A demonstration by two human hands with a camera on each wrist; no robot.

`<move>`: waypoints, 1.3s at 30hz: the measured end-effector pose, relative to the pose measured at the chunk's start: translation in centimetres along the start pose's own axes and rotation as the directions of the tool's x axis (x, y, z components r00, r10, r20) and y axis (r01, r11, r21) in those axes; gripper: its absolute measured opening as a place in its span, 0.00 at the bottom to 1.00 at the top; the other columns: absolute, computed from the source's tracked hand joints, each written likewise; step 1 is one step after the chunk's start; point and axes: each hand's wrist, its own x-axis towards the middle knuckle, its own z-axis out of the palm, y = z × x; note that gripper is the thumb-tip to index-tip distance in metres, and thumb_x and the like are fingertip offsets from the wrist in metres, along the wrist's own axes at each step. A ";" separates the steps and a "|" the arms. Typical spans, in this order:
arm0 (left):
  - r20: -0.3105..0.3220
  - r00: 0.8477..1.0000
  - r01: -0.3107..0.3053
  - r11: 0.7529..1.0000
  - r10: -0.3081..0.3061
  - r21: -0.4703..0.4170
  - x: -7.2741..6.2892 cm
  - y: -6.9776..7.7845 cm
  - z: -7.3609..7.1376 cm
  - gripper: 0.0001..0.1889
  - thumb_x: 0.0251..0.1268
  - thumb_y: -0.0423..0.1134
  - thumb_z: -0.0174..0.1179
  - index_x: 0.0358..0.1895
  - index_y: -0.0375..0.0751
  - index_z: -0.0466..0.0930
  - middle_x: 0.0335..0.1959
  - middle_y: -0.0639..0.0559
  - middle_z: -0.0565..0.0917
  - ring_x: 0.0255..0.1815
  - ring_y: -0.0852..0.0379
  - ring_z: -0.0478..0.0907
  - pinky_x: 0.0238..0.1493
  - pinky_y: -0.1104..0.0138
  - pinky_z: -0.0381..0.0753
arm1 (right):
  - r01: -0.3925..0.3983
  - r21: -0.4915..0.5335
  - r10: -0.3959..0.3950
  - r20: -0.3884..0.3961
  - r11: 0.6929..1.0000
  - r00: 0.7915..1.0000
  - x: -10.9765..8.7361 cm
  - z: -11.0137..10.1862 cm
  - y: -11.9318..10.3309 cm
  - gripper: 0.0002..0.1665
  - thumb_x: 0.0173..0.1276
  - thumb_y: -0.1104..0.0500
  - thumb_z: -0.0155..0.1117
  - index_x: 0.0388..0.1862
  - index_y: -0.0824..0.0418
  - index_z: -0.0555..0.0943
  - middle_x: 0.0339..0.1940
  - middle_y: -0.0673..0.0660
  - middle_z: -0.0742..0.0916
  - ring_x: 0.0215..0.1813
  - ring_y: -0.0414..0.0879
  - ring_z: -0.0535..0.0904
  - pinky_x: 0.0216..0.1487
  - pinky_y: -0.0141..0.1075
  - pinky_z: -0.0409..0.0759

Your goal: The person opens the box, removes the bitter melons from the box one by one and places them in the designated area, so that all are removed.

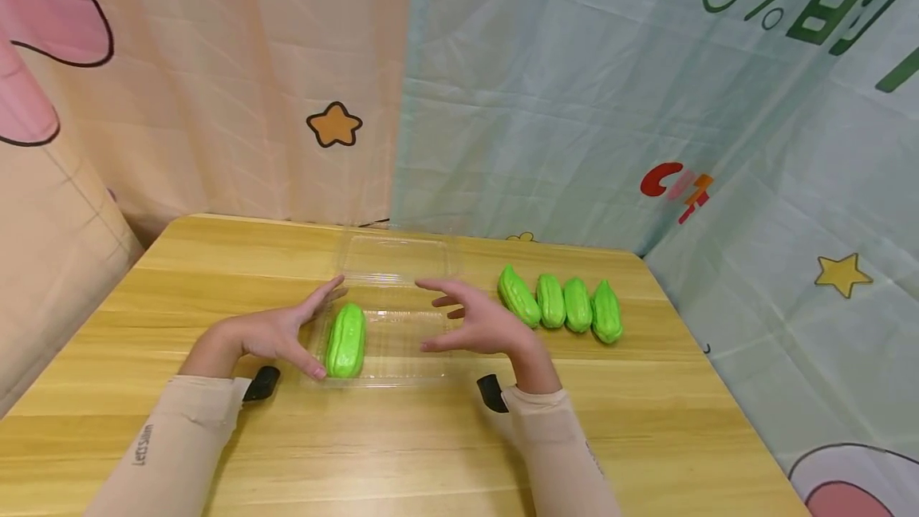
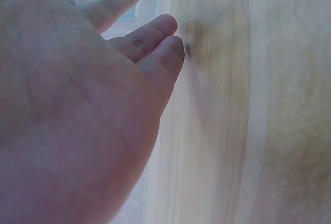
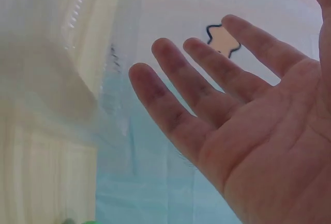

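A clear plastic clamshell box (image 1: 402,380) lies on the table with its lid (image 1: 398,258) folded back. Inside, along the left wall, sits one bright green, ridged, gourd-shaped piece (image 1: 346,341). My left hand (image 1: 276,333) is at the box's left edge, thumb and fingers spread; whether it touches the plastic I cannot tell. Over the box's right side is my right hand (image 1: 484,321), its fingers apart and holding nothing. In the right wrist view the palm and extended fingers (image 3: 170,105) show plainly. The left wrist view shows the left palm (image 2: 77,110), with the box beyond it.
Several more green ridged pieces (image 1: 550,301) stand in a row on the table, right of the box. The wooden table (image 1: 345,453) ends at a printed curtain (image 1: 517,102) behind and on the right. Each wrist wears a black mount (image 1: 492,393).
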 end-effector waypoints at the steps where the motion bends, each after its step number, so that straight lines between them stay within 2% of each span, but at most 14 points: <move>1: 0.000 1.000 0.001 1.000 -0.001 -0.001 0.0 0.0 0.0 0.73 0.48 0.40 0.80 0.80 0.44 0.21 0.82 0.38 0.32 0.78 0.31 0.28 0.69 0.32 0.35 | -0.003 -0.001 0.003 0.009 1.000 1.000 0.2 0.3 0.0 0.51 0.59 0.57 0.79 0.78 0.55 0.65 0.76 0.55 0.69 0.69 0.58 0.72 0.66 0.53 0.72; 4: -0.001 1.000 0.007 1.000 -0.007 -0.005 -0.1 0.0 0.0 0.73 0.48 0.40 0.80 0.80 0.44 0.21 0.82 0.38 0.32 0.78 0.31 0.28 0.69 0.31 0.35 | -0.025 -0.022 0.025 0.036 0.999 0.999 0.9 1.4 0.0 0.53 0.58 0.55 0.80 0.79 0.55 0.63 0.76 0.55 0.68 0.69 0.60 0.72 0.66 0.52 0.71; 7: 0.003 1.000 0.013 1.000 -0.012 -0.011 -0.2 -0.1 0.1 0.73 0.49 0.39 0.80 0.80 0.45 0.21 0.82 0.38 0.32 0.78 0.30 0.27 0.68 0.30 0.35 | -0.064 -0.064 0.068 0.056 0.996 0.996 1.3 2.3 0.0 0.55 0.58 0.52 0.81 0.80 0.52 0.61 0.77 0.52 0.68 0.69 0.56 0.72 0.66 0.48 0.72; 11: 0.012 1.000 0.015 1.000 -0.015 -0.016 -0.2 -0.2 0.2 0.73 0.49 0.39 0.80 0.80 0.47 0.21 0.82 0.39 0.31 0.78 0.31 0.27 0.68 0.30 0.35 | -0.087 -0.097 0.093 0.063 0.991 0.994 1.4 2.9 0.1 0.56 0.57 0.50 0.81 0.80 0.50 0.61 0.76 0.51 0.68 0.69 0.55 0.72 0.65 0.47 0.74; 21: 0.007 1.000 0.015 1.000 -0.015 0.000 -0.1 -0.1 0.1 0.73 0.48 0.40 0.80 0.80 0.46 0.21 0.82 0.38 0.32 0.78 0.31 0.27 0.68 0.30 0.35 | -0.042 -0.138 0.052 0.072 0.990 0.996 2.0 4.0 -0.7 0.55 0.59 0.48 0.79 0.80 0.53 0.61 0.76 0.57 0.69 0.68 0.57 0.74 0.64 0.51 0.75; 29: 0.016 1.000 0.021 1.000 -0.021 0.002 0.0 0.0 -0.1 0.73 0.49 0.41 0.80 0.80 0.46 0.20 0.82 0.38 0.31 0.78 0.30 0.27 0.68 0.29 0.35 | -0.079 -0.123 0.086 0.053 0.989 0.995 2.6 5.2 -0.8 0.56 0.60 0.48 0.79 0.81 0.54 0.60 0.76 0.58 0.69 0.67 0.56 0.75 0.63 0.48 0.75; 33: 0.017 1.000 0.020 1.000 -0.020 0.002 0.1 0.1 -0.2 0.73 0.48 0.41 0.80 0.80 0.47 0.20 0.82 0.38 0.31 0.78 0.31 0.27 0.68 0.29 0.35 | -0.100 -0.123 0.107 0.056 0.987 0.993 3.1 5.7 -0.9 0.56 0.59 0.48 0.79 0.81 0.56 0.60 0.76 0.56 0.69 0.66 0.55 0.76 0.62 0.45 0.76; 39: 0.016 1.000 0.020 1.000 -0.020 -0.009 0.1 0.1 -0.2 0.73 0.48 0.40 0.81 0.80 0.47 0.21 0.82 0.39 0.31 0.78 0.31 0.27 0.68 0.29 0.35 | -0.082 -0.126 0.094 0.092 0.989 0.991 4.3 6.7 -0.9 0.56 0.59 0.49 0.80 0.79 0.61 0.61 0.76 0.56 0.70 0.66 0.55 0.76 0.61 0.39 0.76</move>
